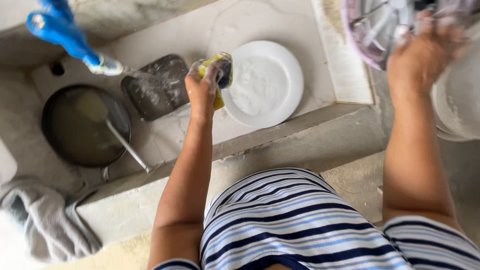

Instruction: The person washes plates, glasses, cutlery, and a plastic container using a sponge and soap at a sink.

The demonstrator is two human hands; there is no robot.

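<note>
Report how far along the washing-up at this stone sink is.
Done: nothing looks rinsed clean; the white plate lies in the sink covered in suds. In hand: the left hand grips a soapy yellow sponge beside that plate, while the right hand reaches into a purple basket of utensils. Left: a dark pan full of murky water and a sudsy dark dish.

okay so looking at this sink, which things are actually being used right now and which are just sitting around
In use:
left hand gripping a soapy yellow sponge
right hand reaching into the purple rack
white plate with suds, beside the sponge

Just lying about:
dark pan holding murky water
dark slab
blue tap
grey cloth
</note>
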